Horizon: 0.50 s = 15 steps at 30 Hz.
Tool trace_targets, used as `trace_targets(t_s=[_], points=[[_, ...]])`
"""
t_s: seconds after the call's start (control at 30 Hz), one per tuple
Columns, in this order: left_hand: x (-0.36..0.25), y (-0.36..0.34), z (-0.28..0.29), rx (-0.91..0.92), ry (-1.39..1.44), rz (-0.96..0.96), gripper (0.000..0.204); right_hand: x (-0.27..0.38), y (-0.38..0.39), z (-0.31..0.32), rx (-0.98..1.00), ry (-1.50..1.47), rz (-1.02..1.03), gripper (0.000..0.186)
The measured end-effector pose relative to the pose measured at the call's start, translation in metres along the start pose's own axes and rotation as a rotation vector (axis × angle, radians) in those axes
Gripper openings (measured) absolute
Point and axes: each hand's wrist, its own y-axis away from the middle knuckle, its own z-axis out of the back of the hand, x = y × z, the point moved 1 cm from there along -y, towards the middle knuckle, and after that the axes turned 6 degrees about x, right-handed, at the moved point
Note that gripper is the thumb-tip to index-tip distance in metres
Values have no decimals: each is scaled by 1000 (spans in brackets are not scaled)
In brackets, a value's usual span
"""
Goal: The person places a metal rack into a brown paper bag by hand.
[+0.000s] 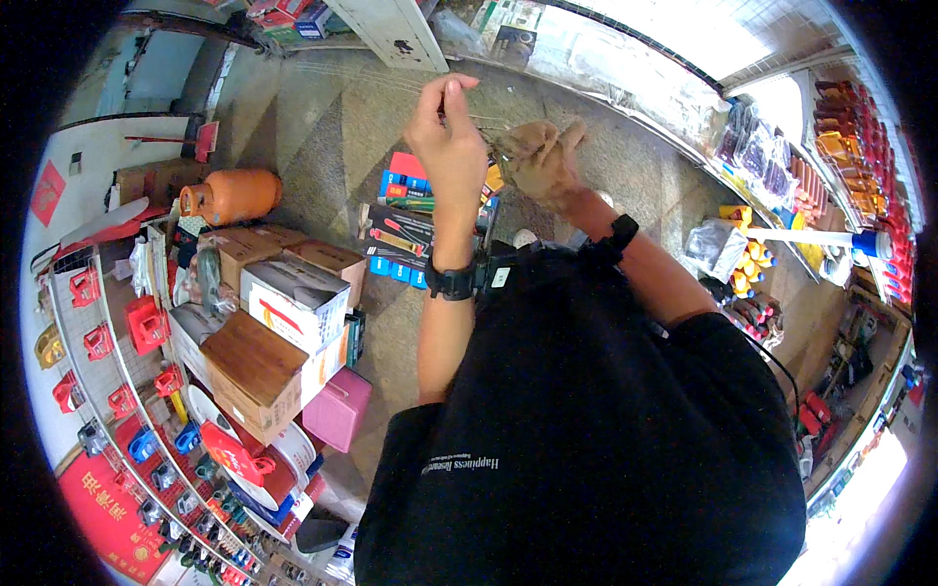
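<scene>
My left hand (pixel 451 139) is raised over the floor with its fingers curled closed. Whatever it grips, if anything, is too small or hidden to make out. Thin pale strands (pixel 366 76) run across the floor toward that hand, but I cannot tell whether they are held. Close by on the right, my right hand (pixel 561 184) is closed around a crumpled brown cloth (pixel 528 146). Below and between the hands, partly covered by my left forearm, lie flat packages and blue boxes (pixel 393 271) with a red-topped box (pixel 405 166).
To the left are stacked cardboard boxes (pixel 256 366), an orange gas cylinder (pixel 234 197) and a pink case (pixel 337 408). A wire rack with red tools (pixel 147 324) lines the left side. A white door edge (pixel 391 34) stands ahead; goods and yellow bottles (pixel 750 266) sit at right.
</scene>
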Motion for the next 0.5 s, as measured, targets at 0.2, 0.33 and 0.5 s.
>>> trace_targets(t_s=[0.2, 0.33, 0.5], points=[[-1, -1, -5, -20, -39, -96, 23, 10, 0, 18, 475, 0, -301, 26], [10, -18, 18, -74, -124, 11, 21, 7, 22, 25, 632, -37, -132, 34], [26, -31, 44, 38, 213, 7, 25, -2, 38, 26, 397, 307, -147, 26]])
